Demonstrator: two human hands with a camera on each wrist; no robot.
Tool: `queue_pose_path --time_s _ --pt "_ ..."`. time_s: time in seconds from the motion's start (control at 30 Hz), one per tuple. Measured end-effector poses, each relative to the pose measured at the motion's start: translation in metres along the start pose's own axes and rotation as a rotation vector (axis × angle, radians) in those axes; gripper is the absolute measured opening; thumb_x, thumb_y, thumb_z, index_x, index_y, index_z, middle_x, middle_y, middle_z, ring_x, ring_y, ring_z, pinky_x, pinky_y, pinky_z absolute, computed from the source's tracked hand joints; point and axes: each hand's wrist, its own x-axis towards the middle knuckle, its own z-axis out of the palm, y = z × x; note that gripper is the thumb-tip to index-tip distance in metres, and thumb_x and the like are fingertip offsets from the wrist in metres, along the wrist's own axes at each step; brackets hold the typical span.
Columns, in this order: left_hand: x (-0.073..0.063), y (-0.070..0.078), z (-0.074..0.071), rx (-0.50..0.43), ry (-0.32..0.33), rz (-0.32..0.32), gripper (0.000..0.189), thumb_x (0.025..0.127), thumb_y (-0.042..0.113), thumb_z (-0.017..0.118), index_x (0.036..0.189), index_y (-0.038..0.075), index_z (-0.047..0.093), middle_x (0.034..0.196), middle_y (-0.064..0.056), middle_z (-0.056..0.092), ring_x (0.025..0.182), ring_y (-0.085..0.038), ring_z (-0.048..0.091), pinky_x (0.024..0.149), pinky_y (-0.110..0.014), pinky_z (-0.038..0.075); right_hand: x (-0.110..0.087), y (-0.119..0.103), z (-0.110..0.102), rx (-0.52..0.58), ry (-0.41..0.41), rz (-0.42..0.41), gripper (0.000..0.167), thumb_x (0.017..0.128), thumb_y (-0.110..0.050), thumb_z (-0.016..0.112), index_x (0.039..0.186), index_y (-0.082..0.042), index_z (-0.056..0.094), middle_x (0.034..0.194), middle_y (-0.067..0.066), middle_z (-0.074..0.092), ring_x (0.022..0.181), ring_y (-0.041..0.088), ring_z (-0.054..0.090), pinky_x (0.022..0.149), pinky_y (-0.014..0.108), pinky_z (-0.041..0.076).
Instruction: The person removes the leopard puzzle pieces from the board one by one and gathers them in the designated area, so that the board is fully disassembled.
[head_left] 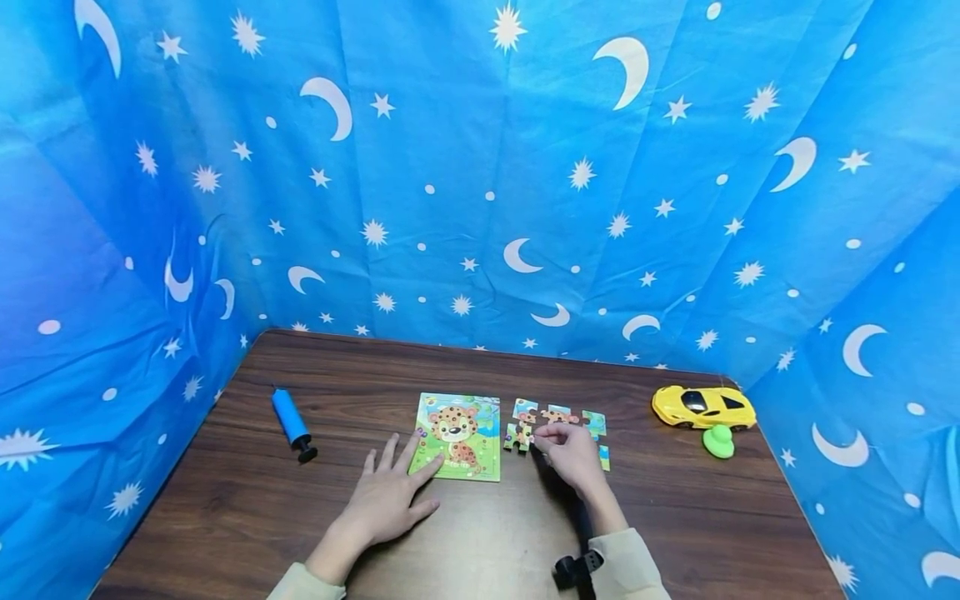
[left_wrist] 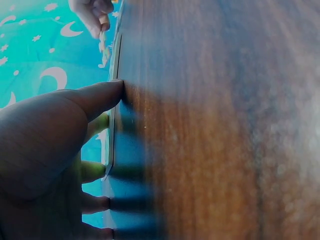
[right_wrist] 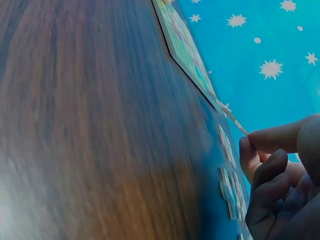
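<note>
A square leopard picture puzzle board (head_left: 480,442) lies flat mid-table. My left hand (head_left: 386,504) has its fingers spread, with fingertips on the board's left side and lower left corner. To the board's right, my right hand (head_left: 572,454) pinches a puzzle piece (head_left: 519,437) between thumb and index finger. In the right wrist view that piece (right_wrist: 234,120) tilts above the table, clear of the loose pieces (right_wrist: 230,192). Several of these loose puzzle pieces (head_left: 594,422) lie beyond and beside the right hand, which partly hides some.
A blue hand pump (head_left: 288,419) with a black end lies on the left of the brown table (head_left: 360,371). At the far right stand a yellow toy car (head_left: 705,407) and a green rubber duck (head_left: 718,442). Blue star-and-moon cloth (head_left: 450,150) surrounds the table's back and sides.
</note>
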Motion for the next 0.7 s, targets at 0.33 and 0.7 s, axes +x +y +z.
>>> queue_pose_path --time_s 0.33,0.7 --pt "0.0004 -0.0023 0.0012 -0.007 -0.015 -0.007 0.062 0.102 0.054 0.06 0.159 0.032 0.046 0.172 -0.015 0.016 0.152 -0.054 0.016 0.114 -0.077 0.018 0.0033 0.0046 -0.0029 -0.056 0.002 0.011 0.007 0.095 -0.009 0.073 0.095 -0.004 0.078 0.08 0.003 0.071 0.065 0.016 0.06 0.063 0.032 0.05" --pt "0.0006 -0.0013 0.0004 -0.017 -0.004 -0.001 0.062 0.102 0.052 0.062 0.158 0.03 0.048 0.172 -0.016 0.017 0.151 -0.054 0.017 0.115 -0.076 0.018 -0.0012 0.0044 -0.0003 -0.205 0.056 -0.063 0.013 0.093 -0.017 0.077 0.103 -0.011 0.08 0.078 -0.006 0.068 0.067 0.012 0.06 0.066 0.034 0.05"
